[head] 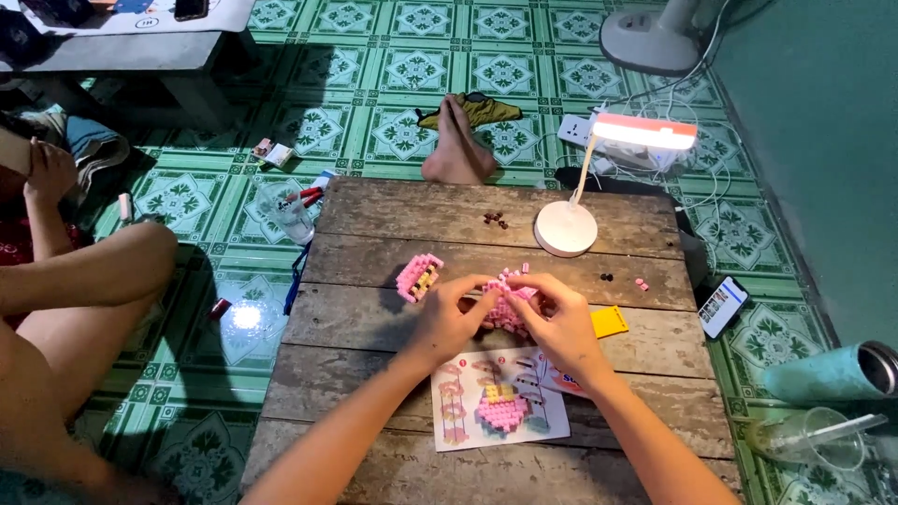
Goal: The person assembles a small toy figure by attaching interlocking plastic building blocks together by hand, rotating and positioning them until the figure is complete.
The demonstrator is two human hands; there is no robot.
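From above, both hands meet over the wooden table: left hand and right hand pinch the pink block model above the instruction sheet. Best pressed squarely, I'd say, with the second pink piece lying just beside.

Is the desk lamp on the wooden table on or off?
On. The desk lamp has a brightly glowing head, and its round white base stands on the wooden table.

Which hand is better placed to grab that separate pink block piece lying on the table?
Left. The left hand sits right beside the separate pink block piece, which lies just up and left of it on the wooden table. The right hand is on the far side of the pink block model both hands hold.
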